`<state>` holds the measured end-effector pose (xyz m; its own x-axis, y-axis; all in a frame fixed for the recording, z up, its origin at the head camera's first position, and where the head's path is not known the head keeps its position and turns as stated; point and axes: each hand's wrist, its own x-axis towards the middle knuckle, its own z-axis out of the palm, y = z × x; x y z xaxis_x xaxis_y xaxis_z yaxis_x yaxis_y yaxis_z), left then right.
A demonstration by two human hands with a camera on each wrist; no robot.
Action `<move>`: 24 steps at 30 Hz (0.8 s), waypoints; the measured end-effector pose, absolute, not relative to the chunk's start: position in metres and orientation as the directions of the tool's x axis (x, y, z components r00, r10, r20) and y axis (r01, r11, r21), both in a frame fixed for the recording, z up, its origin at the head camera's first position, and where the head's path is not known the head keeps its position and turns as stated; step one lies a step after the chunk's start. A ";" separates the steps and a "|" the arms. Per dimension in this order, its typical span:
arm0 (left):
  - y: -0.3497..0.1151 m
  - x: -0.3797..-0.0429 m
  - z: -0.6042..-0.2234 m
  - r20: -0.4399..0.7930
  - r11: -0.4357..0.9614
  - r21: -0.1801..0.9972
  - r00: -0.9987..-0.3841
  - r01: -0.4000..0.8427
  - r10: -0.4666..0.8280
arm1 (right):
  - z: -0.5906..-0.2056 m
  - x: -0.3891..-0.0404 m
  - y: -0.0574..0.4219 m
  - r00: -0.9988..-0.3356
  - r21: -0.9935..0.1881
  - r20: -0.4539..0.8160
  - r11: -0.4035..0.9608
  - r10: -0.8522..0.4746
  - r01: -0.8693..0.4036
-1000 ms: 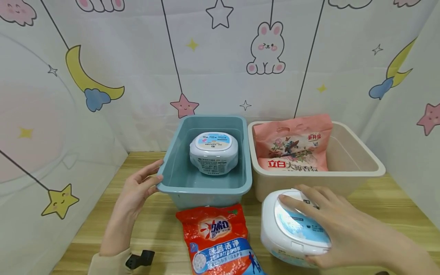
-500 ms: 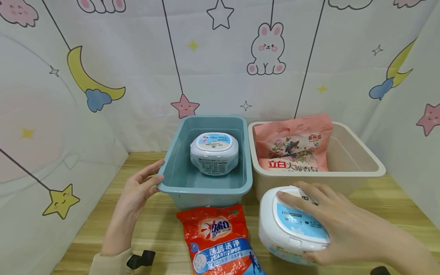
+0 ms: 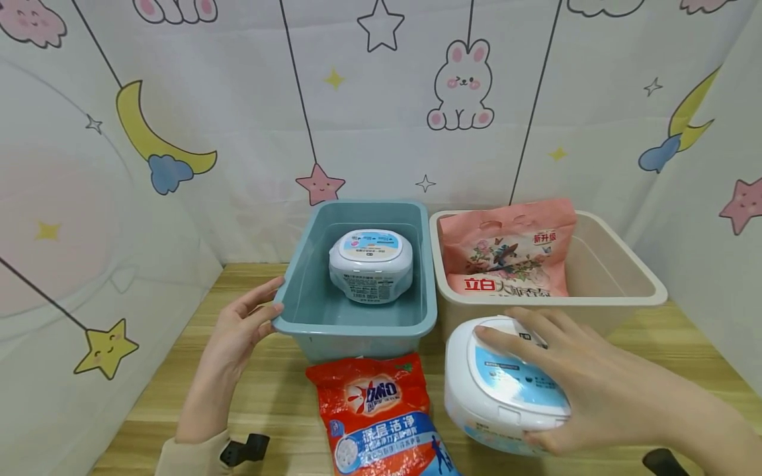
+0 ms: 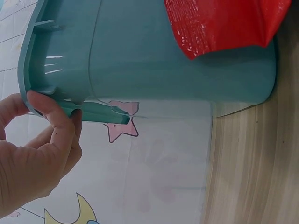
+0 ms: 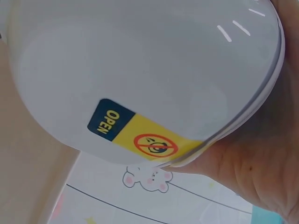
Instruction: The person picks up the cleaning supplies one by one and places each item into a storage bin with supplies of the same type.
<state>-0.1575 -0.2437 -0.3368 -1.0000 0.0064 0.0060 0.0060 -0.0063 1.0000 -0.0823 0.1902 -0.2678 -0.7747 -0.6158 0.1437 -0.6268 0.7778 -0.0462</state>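
My right hand (image 3: 586, 380) grips a white laundry pod tub (image 3: 497, 396) with a light blue lid label, from above and the right. The tub is tilted, in front of the cream bin. In the right wrist view its side (image 5: 140, 70) carries an "OPEN" sticker. My left hand (image 3: 241, 327) pinches the left rim of a blue-green bin (image 3: 357, 329); the left wrist view shows thumb and fingers (image 4: 60, 121) round that rim. Inside the bin stands a similar tub (image 3: 370, 264), upright. A red OMO detergent bag (image 3: 378, 413) lies in front of the bin.
To the right of the blue-green bin stands a cream bin (image 3: 631, 301) holding a pink detergent bag (image 3: 506, 248). Both rest on a wood-grain table (image 3: 161, 410). A cartoon-printed cloth (image 3: 381, 119) hangs behind and at both sides.
My right hand has shifted the white tub slightly left and up in the head view. The left hand stays on the bin's rim.
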 end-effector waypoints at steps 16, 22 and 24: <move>-0.243 -0.158 -0.337 0.006 0.015 1.000 -1.000 0.006 0.005 | -0.255 -0.083 0.184 -0.772 -0.023 0.125 0.776 -0.623 -0.630; -0.243 -0.157 -0.337 0.003 0.008 1.000 -1.000 0.003 -0.001 | -0.248 -0.083 0.180 -0.775 -0.019 0.126 0.779 -0.620 -0.626; -0.242 -0.157 -0.337 0.005 0.013 1.000 -1.000 0.005 0.000 | -0.246 -0.083 0.179 -0.774 -0.021 0.129 0.779 -0.619 -0.627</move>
